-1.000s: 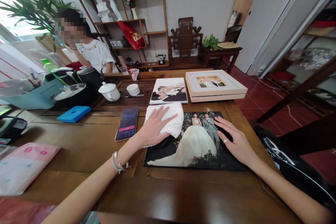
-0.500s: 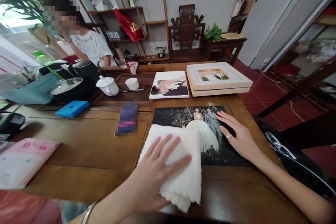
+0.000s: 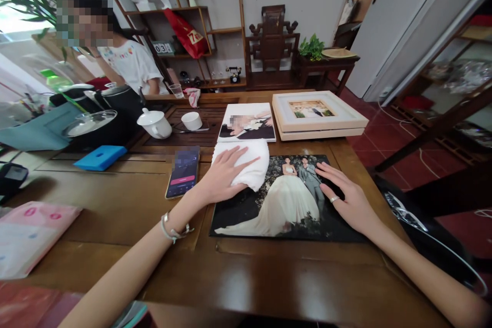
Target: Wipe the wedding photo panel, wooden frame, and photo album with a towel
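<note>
A large dark wedding photo print [image 3: 284,212] lies flat on the wooden table [image 3: 126,210]. My left hand [image 3: 221,177] lies flat, fingers spread, on a folded white cloth [image 3: 249,164] at the print's far left corner. Fingers stretched out, my right hand [image 3: 346,197] presses flat on the print's right side; it wears a ring.
A phone [image 3: 182,177] lies just left of the cloth. Behind are a smaller photo [image 3: 248,123], a stack of white frames [image 3: 317,115], a white teapot [image 3: 156,124], a cup [image 3: 191,120], a blue block [image 3: 100,157] and a pink pack [image 3: 31,230]. A person [image 3: 126,64] sits far left.
My left hand has slid the cloth from the print's near left corner back up to its far left corner. My right hand has stayed on the right side.
</note>
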{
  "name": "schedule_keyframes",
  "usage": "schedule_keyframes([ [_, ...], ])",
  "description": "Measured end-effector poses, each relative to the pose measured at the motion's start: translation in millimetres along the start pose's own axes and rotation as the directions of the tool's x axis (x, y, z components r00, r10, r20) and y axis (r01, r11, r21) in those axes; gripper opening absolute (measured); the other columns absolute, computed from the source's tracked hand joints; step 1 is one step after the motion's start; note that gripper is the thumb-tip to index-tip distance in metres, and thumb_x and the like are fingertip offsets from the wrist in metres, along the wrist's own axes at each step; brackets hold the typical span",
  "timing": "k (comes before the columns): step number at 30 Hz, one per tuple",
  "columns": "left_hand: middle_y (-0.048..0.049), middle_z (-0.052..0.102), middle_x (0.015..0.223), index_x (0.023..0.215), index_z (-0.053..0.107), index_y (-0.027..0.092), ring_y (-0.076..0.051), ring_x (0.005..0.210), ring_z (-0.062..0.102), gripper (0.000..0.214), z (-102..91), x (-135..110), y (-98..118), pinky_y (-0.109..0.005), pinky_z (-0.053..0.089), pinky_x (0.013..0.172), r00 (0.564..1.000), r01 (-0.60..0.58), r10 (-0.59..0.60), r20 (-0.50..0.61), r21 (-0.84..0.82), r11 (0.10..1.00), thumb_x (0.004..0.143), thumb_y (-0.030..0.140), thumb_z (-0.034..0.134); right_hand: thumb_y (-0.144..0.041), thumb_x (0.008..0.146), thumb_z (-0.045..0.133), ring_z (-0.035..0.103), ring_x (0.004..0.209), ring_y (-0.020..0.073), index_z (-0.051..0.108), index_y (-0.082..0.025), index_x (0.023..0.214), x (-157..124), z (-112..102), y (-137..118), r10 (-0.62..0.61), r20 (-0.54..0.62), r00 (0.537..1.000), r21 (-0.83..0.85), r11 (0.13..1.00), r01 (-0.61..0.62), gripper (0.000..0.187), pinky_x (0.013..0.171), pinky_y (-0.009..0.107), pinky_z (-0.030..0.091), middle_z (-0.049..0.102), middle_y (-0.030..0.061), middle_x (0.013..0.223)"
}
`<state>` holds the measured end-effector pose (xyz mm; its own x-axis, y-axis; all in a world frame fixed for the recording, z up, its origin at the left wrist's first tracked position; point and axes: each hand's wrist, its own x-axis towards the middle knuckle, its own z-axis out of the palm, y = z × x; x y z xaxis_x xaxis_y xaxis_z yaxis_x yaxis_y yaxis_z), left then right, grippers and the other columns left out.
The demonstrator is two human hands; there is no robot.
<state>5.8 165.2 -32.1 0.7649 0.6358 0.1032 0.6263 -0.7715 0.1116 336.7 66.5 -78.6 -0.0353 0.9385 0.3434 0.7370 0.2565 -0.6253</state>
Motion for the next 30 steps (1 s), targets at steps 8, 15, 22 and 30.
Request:
schedule_keyframes([
  [8, -0.0045, 0.003, 0.164, 0.152, 0.027, 0.034, -0.043, 0.147, 0.007, 0.082, -7.6, -40.3, 59.5, -0.065, 0.010, 0.115, 0.993, -0.099, 0.103, 0.056, -0.078, 0.992, 0.077, 0.033, 0.058, -0.033, 0.094, 0.050, 0.046, 0.137, 0.0271, 0.063, -0.025, 0.126, 0.1, -0.9, -1.0, -0.003, 0.003, 1.000, 0.006, 1.000, 0.003, 0.036, 0.116, 0.055, 0.033, 0.056, 0.0085, 0.142],
  [15, -0.0038, -0.001, 0.164, 0.153, 0.024, 0.037, -0.045, 0.147, 0.008, 0.091, -8.2, -61.0, 86.7, -0.066, 0.010, 0.115, 0.981, -0.133, 0.153, 0.122, -0.153, 0.979, 0.072, 0.035, 0.066, -0.034, 0.094, 0.049, 0.047, 0.137, 0.0273, 0.063, -0.025, 0.127, -0.2, -1.3, -2.9, 0.006, 0.008, 1.000, -0.004, 1.000, -0.006, 0.036, 0.116, 0.054, 0.033, 0.056, 0.0080, 0.142],
  [22, -0.0060, 0.008, 0.164, 0.152, 0.029, 0.031, -0.039, 0.148, 0.009, 0.073, -7.2, -22.9, 36.0, -0.062, 0.013, 0.116, 0.998, -0.015, 0.017, 0.054, -0.043, 0.999, 0.084, 0.029, 0.054, -0.033, 0.095, 0.048, 0.046, 0.137, 0.0264, 0.062, -0.023, 0.126, 0.2, -1.2, -2.2, -0.003, 0.012, 1.000, -0.009, 1.000, 0.004, 0.036, 0.116, 0.054, 0.034, 0.056, 0.0096, 0.142],
  [30, -0.0054, 0.001, 0.165, 0.154, 0.024, 0.028, -0.040, 0.148, 0.002, 0.075, -1.7, -25.2, 41.1, -0.062, 0.010, 0.117, 0.999, 0.027, -0.026, 0.034, -0.015, 1.000, 0.084, 0.027, 0.050, -0.033, 0.094, 0.049, 0.047, 0.137, 0.0261, 0.062, -0.026, 0.127, 0.3, -0.5, -1.6, -0.003, 0.002, 1.000, 0.004, 1.000, 0.003, 0.036, 0.115, 0.053, 0.036, 0.057, 0.0076, 0.142],
])
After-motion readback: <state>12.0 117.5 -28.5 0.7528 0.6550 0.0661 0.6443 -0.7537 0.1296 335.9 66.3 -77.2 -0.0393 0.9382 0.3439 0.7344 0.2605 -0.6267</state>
